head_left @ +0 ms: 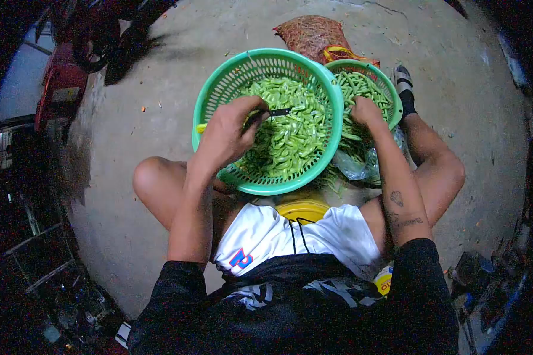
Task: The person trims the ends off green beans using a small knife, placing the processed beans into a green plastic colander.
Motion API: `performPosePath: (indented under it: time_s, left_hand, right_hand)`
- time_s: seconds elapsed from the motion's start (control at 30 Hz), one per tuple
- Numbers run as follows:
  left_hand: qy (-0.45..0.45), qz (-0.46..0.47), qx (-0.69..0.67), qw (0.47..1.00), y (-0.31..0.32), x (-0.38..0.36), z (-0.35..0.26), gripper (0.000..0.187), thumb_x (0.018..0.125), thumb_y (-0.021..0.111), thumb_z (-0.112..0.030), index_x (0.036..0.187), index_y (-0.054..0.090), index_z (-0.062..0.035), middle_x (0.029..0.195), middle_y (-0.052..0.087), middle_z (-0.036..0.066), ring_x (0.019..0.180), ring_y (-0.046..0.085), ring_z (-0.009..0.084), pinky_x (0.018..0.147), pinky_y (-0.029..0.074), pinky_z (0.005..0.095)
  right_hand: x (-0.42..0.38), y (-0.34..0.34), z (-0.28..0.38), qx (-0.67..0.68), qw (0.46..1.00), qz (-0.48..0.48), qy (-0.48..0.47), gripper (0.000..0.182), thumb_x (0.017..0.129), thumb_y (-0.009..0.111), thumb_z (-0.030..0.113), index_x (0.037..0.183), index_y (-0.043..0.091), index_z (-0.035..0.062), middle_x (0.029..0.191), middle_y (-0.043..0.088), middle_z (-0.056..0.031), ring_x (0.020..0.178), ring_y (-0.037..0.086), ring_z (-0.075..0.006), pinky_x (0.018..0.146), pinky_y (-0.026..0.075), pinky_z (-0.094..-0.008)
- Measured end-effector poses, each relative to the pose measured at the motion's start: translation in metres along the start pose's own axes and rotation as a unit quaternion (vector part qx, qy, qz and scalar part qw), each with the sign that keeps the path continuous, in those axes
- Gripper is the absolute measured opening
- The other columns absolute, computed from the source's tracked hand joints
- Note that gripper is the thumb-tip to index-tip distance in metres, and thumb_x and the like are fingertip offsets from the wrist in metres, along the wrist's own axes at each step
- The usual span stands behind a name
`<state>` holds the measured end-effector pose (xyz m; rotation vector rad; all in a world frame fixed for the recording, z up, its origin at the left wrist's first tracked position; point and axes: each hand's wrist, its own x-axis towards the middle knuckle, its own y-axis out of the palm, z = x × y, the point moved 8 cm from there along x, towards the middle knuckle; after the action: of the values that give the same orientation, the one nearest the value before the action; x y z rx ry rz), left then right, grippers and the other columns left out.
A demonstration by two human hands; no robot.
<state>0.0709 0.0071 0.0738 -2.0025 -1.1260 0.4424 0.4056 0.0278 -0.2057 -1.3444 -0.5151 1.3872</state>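
My left hand [230, 130] is closed around a small knife-like tool [280, 111] with a dark tip and yellow parts, held over the large green basket [200, 106]. Cut green bean pieces [290, 130] lie heaped inside that basket. On the right, my right hand [367, 111] reaches into a smaller green basket [395, 97] of long whole green beans [358, 84]. Its fingers are curled in at the beans, and the fingertips are partly hidden. More beans and a clear plastic bag [358, 165] lie below the smaller basket.
A full reddish mesh sack [314, 36] lies on the concrete floor [130, 124] behind the baskets. Below the large basket is a yellow round object [304, 210] between my legs. A red vehicle-like object [62, 89] stands at the left, with dark clutter [485, 278] at the lower right.
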Motion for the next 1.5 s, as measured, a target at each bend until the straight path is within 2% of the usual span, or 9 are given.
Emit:
performPosePath:
  time_s: [0.17,0.23,0.53,0.63,0.97,1.0,1.1,1.27,1.5]
  left_hand:
    - [0.045,-0.035,0.018,0.998,-0.010,-0.004,-0.002,0.012,0.088,0.064,-0.004,0.100,0.061,-0.0001,0.096,0.063,0.022,0.093,0.063,0.0422,0.079,0.049,0.0472]
    - [0.010,0.021,0.003,1.000,-0.004,-0.002,0.007,0.033,0.079,0.059,0.009,0.111,0.061,0.0009,0.103,0.066,0.022,0.099,0.066,0.0398,0.090,0.051,0.0414]
    - [0.027,-0.032,-0.035,0.999,-0.010,-0.005,0.005,0.014,0.091,0.061,-0.005,0.104,0.060,-0.0006,0.093,0.064,0.023,0.090,0.064,0.0439,0.077,0.050,0.0487]
    - [0.017,-0.039,-0.051,0.998,-0.010,-0.005,0.007,0.014,0.092,0.063,-0.008,0.105,0.060,-0.0011,0.093,0.064,0.022,0.090,0.064,0.0434,0.077,0.050,0.0485]
    - [-0.042,-0.033,-0.020,0.998,-0.015,0.002,0.015,0.015,0.091,0.066,-0.007,0.104,0.060,-0.0012,0.094,0.065,0.022,0.088,0.064,0.0430,0.075,0.050,0.0463]
    - [-0.033,-0.036,-0.022,0.999,-0.013,0.004,0.016,0.015,0.091,0.067,-0.006,0.104,0.060,-0.0010,0.094,0.065,0.022,0.088,0.064,0.0428,0.075,0.050,0.0460]
    - [-0.027,-0.036,-0.026,0.999,-0.011,0.010,0.015,0.015,0.089,0.067,-0.003,0.102,0.060,-0.0005,0.093,0.064,0.021,0.088,0.065,0.0419,0.075,0.050,0.0450]
    - [-0.042,-0.019,-0.017,0.999,-0.010,0.015,0.020,0.016,0.090,0.068,-0.003,0.105,0.061,-0.0002,0.093,0.065,0.020,0.086,0.067,0.0365,0.077,0.052,0.0409]
    - [-0.040,-0.016,0.000,0.999,-0.014,0.010,0.016,0.017,0.091,0.069,-0.004,0.107,0.063,0.0001,0.093,0.067,0.019,0.088,0.068,0.0348,0.079,0.054,0.0389]
  right_hand:
    - [0.010,0.005,-0.008,-0.045,0.996,0.018,-0.078,0.041,0.094,0.061,0.028,0.127,0.065,0.0049,0.113,0.069,-0.0269,0.106,0.066,-0.0444,0.094,0.052,-0.0527]
    - [-0.004,-0.023,-0.009,0.025,0.996,-0.072,-0.043,0.042,0.094,0.060,0.028,0.127,0.064,0.0017,0.113,0.069,-0.0277,0.107,0.066,-0.0449,0.095,0.051,-0.0531]
    - [-0.022,-0.084,-0.024,0.190,0.938,-0.286,-0.045,0.051,0.098,0.058,0.039,0.133,0.059,0.0016,0.121,0.067,-0.0264,0.115,0.062,-0.0452,0.099,0.048,-0.0491]
    - [-0.016,-0.072,-0.033,0.148,0.968,-0.196,0.047,0.045,0.096,0.057,0.031,0.127,0.058,-0.0011,0.118,0.066,-0.0309,0.115,0.062,-0.0463,0.099,0.048,-0.0525]
    - [0.069,0.000,0.006,0.059,0.989,-0.127,-0.037,0.040,0.088,0.056,0.014,0.120,0.056,-0.0103,0.097,0.069,-0.0339,0.096,0.067,-0.0496,0.090,0.053,-0.0560]
    - [0.080,0.018,0.011,0.055,0.998,-0.003,0.019,0.053,0.088,0.064,0.024,0.131,0.055,-0.0068,0.124,0.064,-0.0319,0.117,0.062,-0.0458,0.102,0.050,-0.0512]
    - [0.078,0.023,0.045,-0.029,0.999,0.038,-0.001,0.069,0.088,0.066,0.035,0.139,0.050,-0.0078,0.142,0.053,-0.0313,0.132,0.051,-0.0442,0.109,0.045,-0.0483]
    - [0.100,0.061,0.055,-0.064,0.993,-0.087,0.048,0.049,0.100,0.044,0.025,0.141,0.051,-0.0018,0.146,0.049,-0.0173,0.131,0.049,-0.0343,0.104,0.041,-0.0623]
    - [0.093,0.080,0.061,-0.022,0.995,-0.092,0.034,0.042,0.098,0.049,0.029,0.130,0.058,0.0031,0.138,0.056,-0.0171,0.132,0.048,-0.0353,0.105,0.039,-0.0613]
